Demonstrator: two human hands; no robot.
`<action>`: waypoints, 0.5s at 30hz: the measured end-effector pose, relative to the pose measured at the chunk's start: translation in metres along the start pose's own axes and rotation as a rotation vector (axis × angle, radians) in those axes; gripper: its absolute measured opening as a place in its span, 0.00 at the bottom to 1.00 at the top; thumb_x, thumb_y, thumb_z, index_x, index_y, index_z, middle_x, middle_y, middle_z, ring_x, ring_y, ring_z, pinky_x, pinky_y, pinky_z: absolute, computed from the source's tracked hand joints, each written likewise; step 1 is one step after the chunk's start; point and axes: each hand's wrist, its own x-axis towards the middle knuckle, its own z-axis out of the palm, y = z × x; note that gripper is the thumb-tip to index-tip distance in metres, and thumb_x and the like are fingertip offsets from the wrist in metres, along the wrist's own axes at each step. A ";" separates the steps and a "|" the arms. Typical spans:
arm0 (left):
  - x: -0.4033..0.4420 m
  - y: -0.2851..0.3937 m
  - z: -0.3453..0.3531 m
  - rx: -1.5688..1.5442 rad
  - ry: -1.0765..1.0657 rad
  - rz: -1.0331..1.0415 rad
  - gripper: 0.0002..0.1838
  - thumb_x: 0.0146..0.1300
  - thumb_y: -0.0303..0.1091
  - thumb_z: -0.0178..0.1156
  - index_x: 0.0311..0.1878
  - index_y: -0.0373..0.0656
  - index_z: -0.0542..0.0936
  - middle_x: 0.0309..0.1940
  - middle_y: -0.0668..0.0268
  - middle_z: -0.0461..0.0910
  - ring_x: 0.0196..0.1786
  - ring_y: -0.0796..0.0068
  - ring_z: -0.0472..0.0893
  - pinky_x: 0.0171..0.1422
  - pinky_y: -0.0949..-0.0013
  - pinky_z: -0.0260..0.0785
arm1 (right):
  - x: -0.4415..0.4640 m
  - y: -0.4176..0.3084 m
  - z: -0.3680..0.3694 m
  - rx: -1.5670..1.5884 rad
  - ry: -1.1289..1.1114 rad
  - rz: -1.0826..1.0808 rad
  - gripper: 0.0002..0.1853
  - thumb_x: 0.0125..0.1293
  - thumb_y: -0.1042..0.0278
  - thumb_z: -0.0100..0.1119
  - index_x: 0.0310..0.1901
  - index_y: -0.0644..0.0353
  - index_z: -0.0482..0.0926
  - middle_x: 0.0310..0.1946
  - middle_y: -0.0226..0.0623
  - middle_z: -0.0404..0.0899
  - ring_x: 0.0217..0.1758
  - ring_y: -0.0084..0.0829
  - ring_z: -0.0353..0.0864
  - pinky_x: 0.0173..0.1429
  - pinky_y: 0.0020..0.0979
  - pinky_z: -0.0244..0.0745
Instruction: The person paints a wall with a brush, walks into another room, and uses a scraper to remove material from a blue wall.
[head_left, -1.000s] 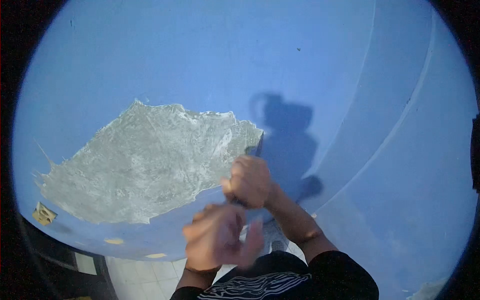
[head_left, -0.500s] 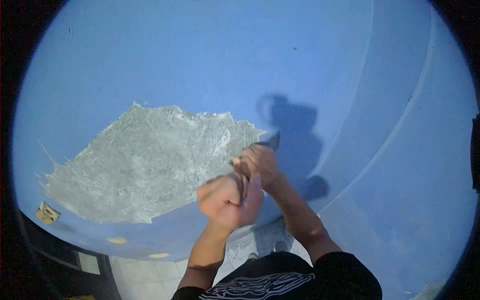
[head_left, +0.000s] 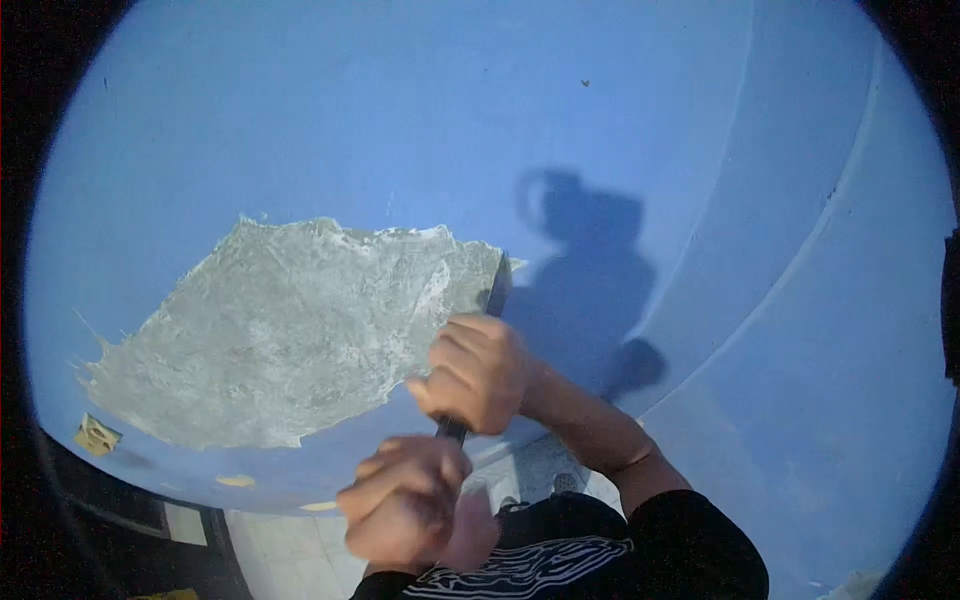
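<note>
A dark, flat-bladed tool (head_left: 498,287) slants across the lower middle, its tip at the right edge of a rough grey patch (head_left: 290,330) in the blue wall (head_left: 400,110). Nearer the blade, my right hand (head_left: 478,372) is wrapped round the tool. Lower down and to the left, my left hand (head_left: 410,505) is closed round the handle end, somewhat blurred. Part of the dark handle shows between the two hands. A jagged, whitish edge of blue paint borders the patch.
An opened socket box (head_left: 97,435) sits at the lower left of the wall. Small yellowish spots (head_left: 236,481) mark the wall's lower edge. Below are pale floor tiles (head_left: 290,550) and dark furniture or a frame. My shadow falls on the wall to the right.
Both hands have moved down and left since half a second ago. The blade, earlier tilted over the blue paint right of the patch, now points more steeply up at the patch's edge.
</note>
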 end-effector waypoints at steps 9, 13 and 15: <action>-0.012 -0.017 -0.003 -0.236 0.079 0.137 0.24 0.56 0.30 0.64 0.16 0.44 0.57 0.13 0.68 0.65 0.17 0.70 0.74 0.27 0.72 0.69 | -0.001 0.001 0.006 0.033 -0.026 0.041 0.17 0.47 0.78 0.65 0.17 0.59 0.62 0.16 0.31 0.58 0.16 0.30 0.60 0.19 0.31 0.55; 0.002 -0.011 0.005 -0.099 0.182 0.092 0.25 0.52 0.23 0.64 0.15 0.45 0.56 0.12 0.69 0.66 0.16 0.74 0.73 0.26 0.73 0.68 | 0.003 0.012 0.014 0.025 0.021 -0.021 0.17 0.49 0.79 0.64 0.17 0.59 0.62 0.16 0.32 0.57 0.15 0.30 0.59 0.19 0.32 0.54; 0.006 -0.026 0.001 -0.087 0.113 0.186 0.23 0.52 0.21 0.63 0.14 0.43 0.58 0.12 0.67 0.69 0.17 0.74 0.74 0.25 0.73 0.68 | -0.006 0.014 0.014 -0.021 -0.029 0.041 0.14 0.50 0.79 0.63 0.21 0.60 0.63 0.16 0.31 0.58 0.16 0.30 0.61 0.19 0.33 0.54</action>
